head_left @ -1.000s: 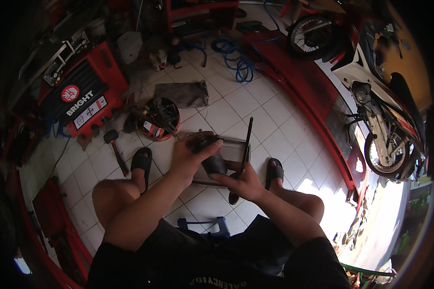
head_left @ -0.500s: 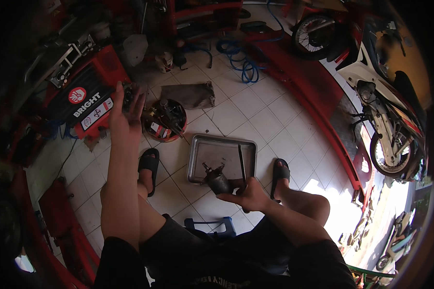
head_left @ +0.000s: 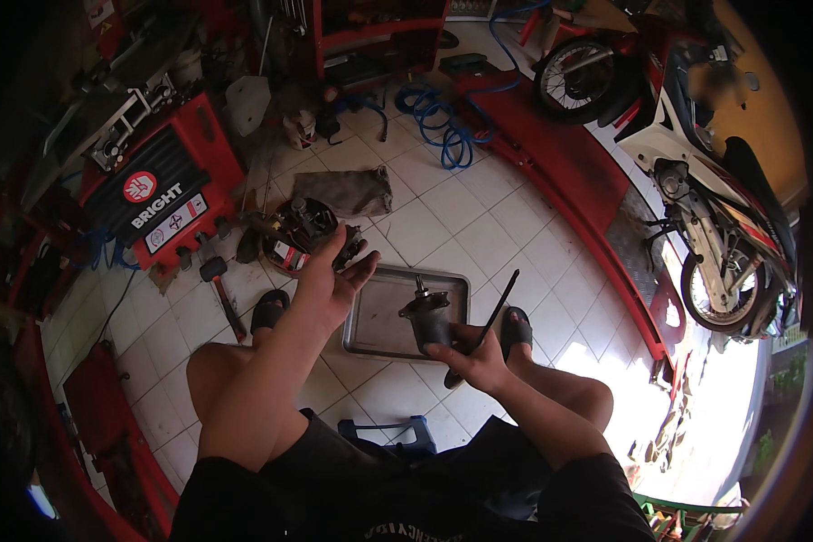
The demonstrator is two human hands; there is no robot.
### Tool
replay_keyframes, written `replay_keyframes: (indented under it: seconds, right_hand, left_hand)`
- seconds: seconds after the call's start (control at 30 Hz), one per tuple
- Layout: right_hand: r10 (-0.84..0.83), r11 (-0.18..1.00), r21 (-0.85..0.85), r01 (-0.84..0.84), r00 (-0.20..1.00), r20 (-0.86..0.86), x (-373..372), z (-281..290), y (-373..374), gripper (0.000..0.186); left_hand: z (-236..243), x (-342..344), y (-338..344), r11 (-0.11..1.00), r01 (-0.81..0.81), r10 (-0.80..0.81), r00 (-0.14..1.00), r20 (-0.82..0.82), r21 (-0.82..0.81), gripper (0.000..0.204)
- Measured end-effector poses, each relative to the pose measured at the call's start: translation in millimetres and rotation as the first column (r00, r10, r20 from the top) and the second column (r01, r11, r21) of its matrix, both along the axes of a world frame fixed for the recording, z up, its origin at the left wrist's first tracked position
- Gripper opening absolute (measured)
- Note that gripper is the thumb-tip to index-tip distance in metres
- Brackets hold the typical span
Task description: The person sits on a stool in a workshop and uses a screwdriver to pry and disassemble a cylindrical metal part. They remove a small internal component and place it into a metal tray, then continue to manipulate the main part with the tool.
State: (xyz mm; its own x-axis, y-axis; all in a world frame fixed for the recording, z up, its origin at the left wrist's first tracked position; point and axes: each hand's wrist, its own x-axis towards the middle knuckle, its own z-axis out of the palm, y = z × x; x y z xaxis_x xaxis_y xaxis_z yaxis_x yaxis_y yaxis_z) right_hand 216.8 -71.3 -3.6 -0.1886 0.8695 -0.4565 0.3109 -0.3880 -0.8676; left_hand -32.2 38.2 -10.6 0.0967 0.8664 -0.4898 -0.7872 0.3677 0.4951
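Note:
My right hand (head_left: pixel 479 359) grips a dark cylindrical metal part (head_left: pixel 430 321) with a flanged top and a bright shaft pointing up. That same hand also holds a long, thin dark tool (head_left: pixel 497 312), slanting up to the right; its exact kind cannot be made out. Raised at the left, my left hand (head_left: pixel 332 291) has nothing in it and its fingers are spread. It is between the round red container (head_left: pixel 285 262) and the metal tray (head_left: pixel 361 348). The tray lies on the floor beneath the held part.
A hammer (head_left: pixel 221 294) lies left of my foot, by a red cabinet (head_left: pixel 210 135). Behind the container is a grey cloth (head_left: pixel 348 190). A blue hose (head_left: pixel 447 135) coils near a long red ramp (head_left: pixel 551 172). A motorcycle (head_left: pixel 696 190) stands at right; a blue stool (head_left: pixel 415 435) is below me.
My left hand has swung right and nearer, from beside the red cabinet to near the tray. My right hand has brought the part more upright and tilted the thin tool rightward.

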Motion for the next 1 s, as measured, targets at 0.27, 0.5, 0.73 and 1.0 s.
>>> replay_keyframes:
  seconds: [0.27,0.5,0.73,1.0]
  right_hand:
    - [-0.153,0.987,-0.055,0.148,0.982,-0.106,-8,16,4,0.049]
    - [-0.174,0.985,-0.039,0.17,0.977,-0.124,-15,17,8,0.056]
    - [-0.144,0.989,0.013,0.146,0.986,-0.083,-19,13,13,0.054]
    - [0.022,0.929,0.36,-0.091,0.981,0.193,-27,5,9,0.051]
  left_hand:
    - [-46,43,-25,0.963,0.258,-0.248,0.962,0.115,-0.076,0.052]
    - [-49,56,-46,0.954,0.295,-0.298,0.934,0.198,0.043,0.058]
    - [-64,60,-59,0.901,0.328,-0.362,0.929,0.076,0.284,0.078]
    - [-31,56,-50,0.916,0.388,-0.372,0.917,-0.143,0.105,0.082]
